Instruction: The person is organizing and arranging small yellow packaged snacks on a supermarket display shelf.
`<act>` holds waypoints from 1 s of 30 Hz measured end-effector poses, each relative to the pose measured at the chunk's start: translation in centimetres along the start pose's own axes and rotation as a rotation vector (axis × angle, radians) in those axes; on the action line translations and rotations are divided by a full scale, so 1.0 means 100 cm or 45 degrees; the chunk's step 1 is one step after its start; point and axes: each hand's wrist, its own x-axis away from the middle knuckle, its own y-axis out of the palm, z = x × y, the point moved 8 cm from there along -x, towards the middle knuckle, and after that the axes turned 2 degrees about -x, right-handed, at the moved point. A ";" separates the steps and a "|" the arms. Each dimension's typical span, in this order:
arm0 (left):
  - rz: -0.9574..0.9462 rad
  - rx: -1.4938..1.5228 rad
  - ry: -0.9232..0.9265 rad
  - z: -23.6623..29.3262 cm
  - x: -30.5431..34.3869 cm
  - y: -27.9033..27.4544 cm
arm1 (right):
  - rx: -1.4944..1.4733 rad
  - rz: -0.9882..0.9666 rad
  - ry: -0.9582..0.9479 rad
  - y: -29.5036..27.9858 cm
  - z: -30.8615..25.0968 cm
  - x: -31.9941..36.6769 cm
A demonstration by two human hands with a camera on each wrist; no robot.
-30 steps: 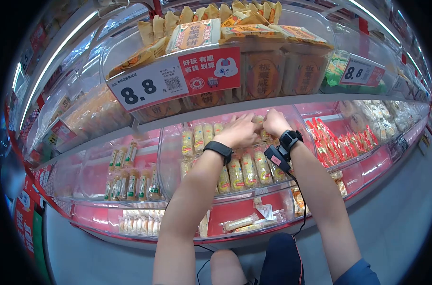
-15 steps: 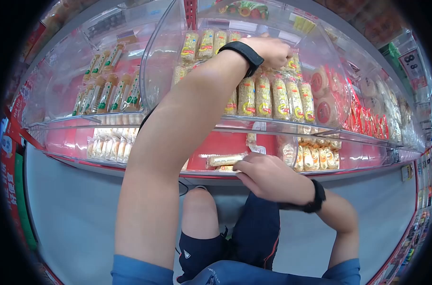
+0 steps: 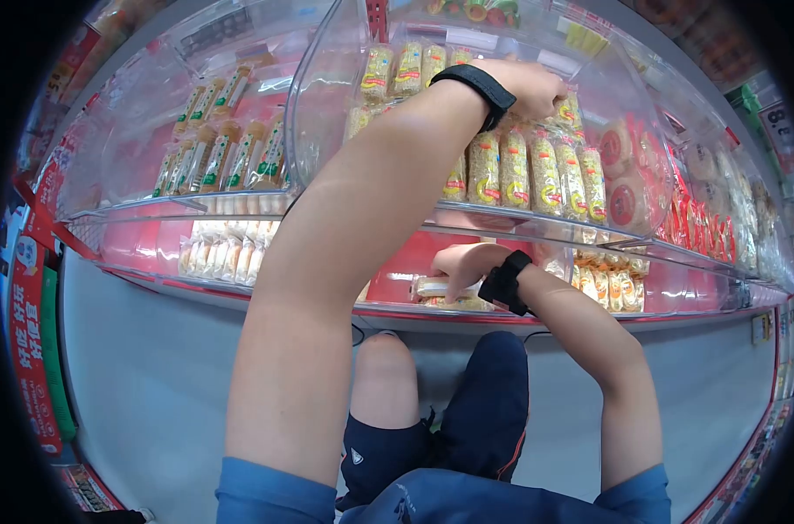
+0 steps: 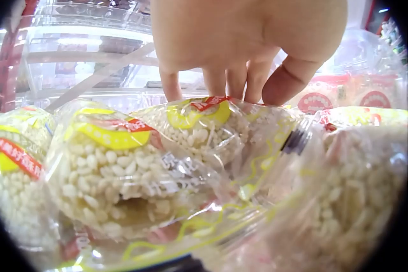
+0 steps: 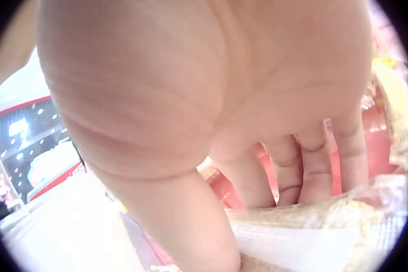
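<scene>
In the head view my left hand (image 3: 532, 87) reaches over the upper bin's clear front, among rows of wrapped puffed-rice bars (image 3: 512, 170). The left wrist view has its fingers pointing down at the back of a clear-wrapped bar (image 4: 197, 128) with a yellow and red label; their tips are hidden behind the wrapper. Lower down, my right hand (image 3: 469, 262) is in the lower bin, over pale wrapped bars. Seen from the right wrist, the thumb lies on the near side and the fingers on the far side of a wrapped puffed-rice bar (image 5: 299, 240).
A clear divider (image 3: 305, 113) separates the upper bin from bars with green labels (image 3: 218, 157) on the left. Round red-marked packs (image 3: 626, 196) stand to the right. White rolls (image 3: 222, 258) and yellow packs (image 3: 607, 284) flank the lower bin. My knees are close below its edge.
My right hand went from the upper bin down to the lower bin's front edge, then in over the bars there. The left hand stays at the upper bars. My view has tipped downward.
</scene>
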 end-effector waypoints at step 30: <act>-0.268 0.247 -0.362 0.001 0.021 -0.008 | -2.320 1.218 -1.032 -0.230 0.059 0.182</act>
